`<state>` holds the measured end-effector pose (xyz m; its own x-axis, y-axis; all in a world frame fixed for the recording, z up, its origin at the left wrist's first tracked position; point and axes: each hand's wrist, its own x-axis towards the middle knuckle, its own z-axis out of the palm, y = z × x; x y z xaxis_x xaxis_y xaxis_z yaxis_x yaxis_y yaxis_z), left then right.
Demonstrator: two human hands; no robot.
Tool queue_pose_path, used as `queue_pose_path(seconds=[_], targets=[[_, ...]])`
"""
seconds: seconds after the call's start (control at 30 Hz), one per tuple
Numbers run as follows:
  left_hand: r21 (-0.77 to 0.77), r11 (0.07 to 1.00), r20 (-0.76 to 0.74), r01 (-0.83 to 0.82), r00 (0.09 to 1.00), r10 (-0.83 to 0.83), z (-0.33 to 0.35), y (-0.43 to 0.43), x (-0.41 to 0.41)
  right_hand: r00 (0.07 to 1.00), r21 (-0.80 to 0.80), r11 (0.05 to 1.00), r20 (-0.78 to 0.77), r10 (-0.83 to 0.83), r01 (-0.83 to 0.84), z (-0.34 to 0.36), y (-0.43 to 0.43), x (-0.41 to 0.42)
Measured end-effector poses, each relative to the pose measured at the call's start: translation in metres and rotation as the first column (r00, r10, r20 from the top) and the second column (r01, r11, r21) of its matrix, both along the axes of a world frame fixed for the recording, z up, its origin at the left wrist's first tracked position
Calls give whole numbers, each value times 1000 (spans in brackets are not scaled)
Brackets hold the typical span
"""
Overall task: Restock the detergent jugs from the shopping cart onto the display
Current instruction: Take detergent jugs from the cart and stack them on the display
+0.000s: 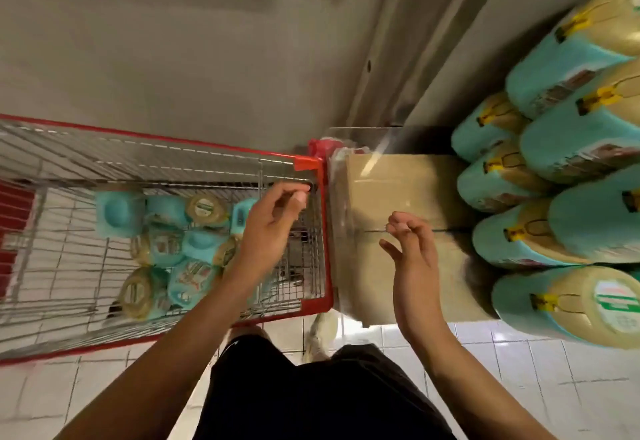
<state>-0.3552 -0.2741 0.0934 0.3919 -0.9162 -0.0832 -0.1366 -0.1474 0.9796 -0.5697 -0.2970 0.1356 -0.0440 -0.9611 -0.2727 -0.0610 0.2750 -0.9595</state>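
Note:
Several turquoise detergent jugs with beige caps (162, 249) lie jumbled in the bottom of the red-framed wire shopping cart (325, 238). My left hand (273, 224) hovers over the cart's right end, above the jugs, fingers loosely curled and holding nothing. My right hand (412, 252) floats empty over the cardboard display base (398, 193), fingers apart. Stacked jugs on the display (568, 148) lie on their sides at the right, caps pointing toward me.
Clear plastic wrap (349, 162) hangs at the cardboard's left edge beside the cart. A grey wall and metal panel (433, 58) rise behind the display. White tiled floor (519, 363) lies below, with my black shorts and a shoe (320, 335).

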Motion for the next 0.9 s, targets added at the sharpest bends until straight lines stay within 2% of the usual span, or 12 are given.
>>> queue_pose_path(seconds=[0.13, 0.27, 0.4, 0.53, 0.73, 0.9], targets=[[71, 967, -53, -244, 967, 247, -25, 57, 80, 966, 105, 960, -3, 260, -258, -18, 3, 77], [129, 891, -56, -435, 894, 444, -57, 114, 153, 904, 179, 892, -27, 426, -415, -38, 10, 162], [213, 796, -94, -567, 799, 594, -87, 162, 212, 777, 239, 769, -78, 624, -593, -72, 17, 243], [315, 737, -113, -597, 748, 654, -117, 193, 267, 640, 385, 635, -132, 757, -670, -110, 25, 319], [553, 625, -154, -551, 670, 726, -193, 205, 344, 545, 422, 547, -139, 827, -723, -192, 25, 435], [722, 477, -289, -501, 407, 866, -271, 168, 397, 479, 484, 493, -162, 863, -723, -272, 16, 534]])
